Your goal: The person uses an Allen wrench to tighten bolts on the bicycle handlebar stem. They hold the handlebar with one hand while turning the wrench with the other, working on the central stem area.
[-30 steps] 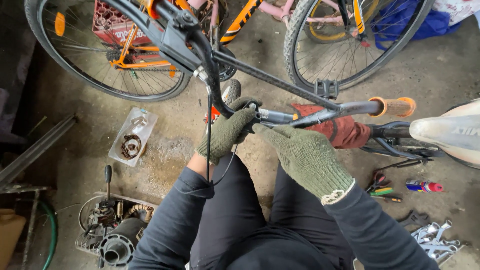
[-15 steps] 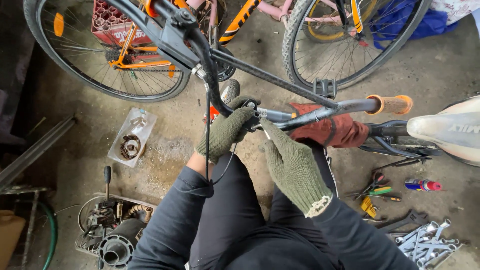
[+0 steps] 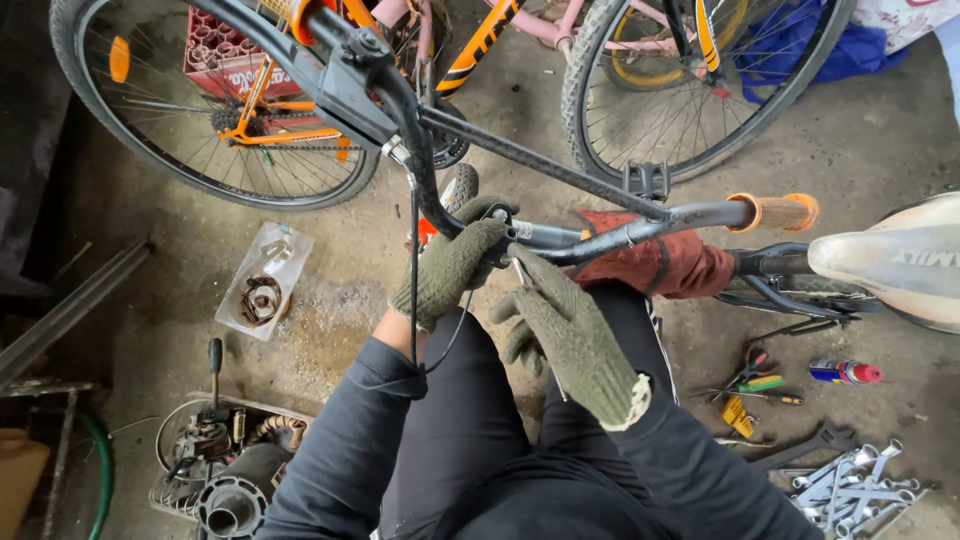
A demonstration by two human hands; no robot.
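Observation:
I look down on a black bicycle handlebar [image 3: 640,225] with an orange grip [image 3: 775,211] at its right end. My left hand [image 3: 450,268], in a green knit glove, is closed around the bar near the stem. A thin black cable [image 3: 415,290] hangs down beside it. My right hand [image 3: 565,330], also gloved, sits just below the bar with its fingertips pinching something small and pale at the bar's underside; I cannot tell what. A dark red rag [image 3: 660,265] is draped over the bar to the right.
A white saddle [image 3: 890,262] juts in at right. Orange and pink bicycles [image 3: 300,110] stand behind. Pliers, a spray can [image 3: 845,372] and several wrenches [image 3: 850,490] lie on the floor at right. A clear bag with parts [image 3: 262,295] and old motor parts [image 3: 225,470] lie at left.
My right hand has drawn down and toward me, from lying along the bar to pinching beneath it. The left hand keeps its hold.

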